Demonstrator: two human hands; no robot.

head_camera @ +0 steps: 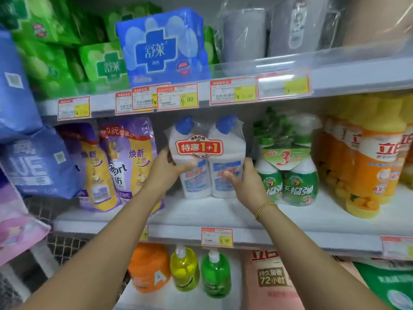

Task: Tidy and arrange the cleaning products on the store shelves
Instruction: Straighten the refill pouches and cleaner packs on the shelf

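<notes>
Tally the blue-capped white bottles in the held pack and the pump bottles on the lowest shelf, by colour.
White plastic bottles with blue caps: 2
Yellow plastic pump bottle: 1
Green plastic pump bottle: 1
Total: 4

The twin pack you hold is two smooth white plastic bottles with blue plastic caps, wrapped in clear, glossy film that wrinkles near the top. Beside it, the purple refill pouches are shiny soft plastic. The shelf looks smooth, white and matt. Its price tags are paper behind clear plastic. Your bracelet is beaded, gold-coloured metal.
</notes>
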